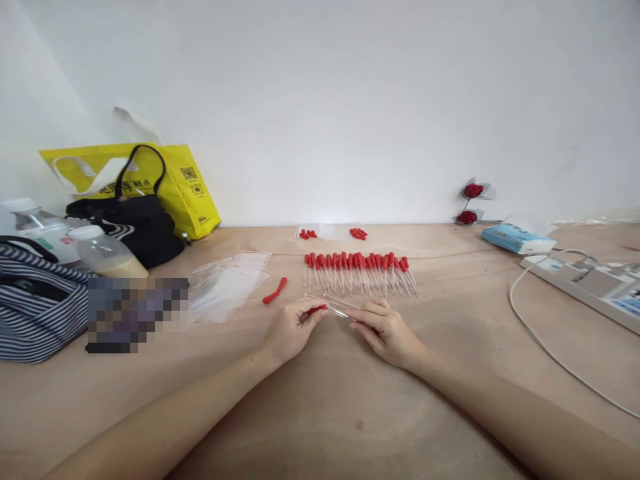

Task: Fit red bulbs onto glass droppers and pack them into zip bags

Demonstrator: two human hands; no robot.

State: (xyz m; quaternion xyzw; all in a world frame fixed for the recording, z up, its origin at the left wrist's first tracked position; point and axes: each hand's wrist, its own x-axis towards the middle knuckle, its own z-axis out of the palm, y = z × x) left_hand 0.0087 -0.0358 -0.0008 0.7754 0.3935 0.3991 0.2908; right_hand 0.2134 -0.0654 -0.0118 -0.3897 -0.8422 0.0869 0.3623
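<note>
My left hand (295, 328) is closed on a red rubber dropper bulb (317, 309). The fingers of my right hand (384, 333) pinch a clear dropper tube (341, 313), whose near end meets the bulb; how far it sits inside is hidden. Just beyond my hands lie loose clear tubes (333, 299). Behind them is a row of droppers (357, 273), with red bulbs at the far end and clear stems toward me. Two loose red bulbs (275, 291) rest left of the row, beyond my left hand.
Clear zip bags (227, 287) lie to the left, near a bottle (107, 250), a striped pouch (43, 300), a black bag (145, 230) and a yellow bag (193, 180). More red bulbs (359, 233) sit by the wall. Right are a tissue pack (517, 238), power strip (580, 280) and cable (537, 353).
</note>
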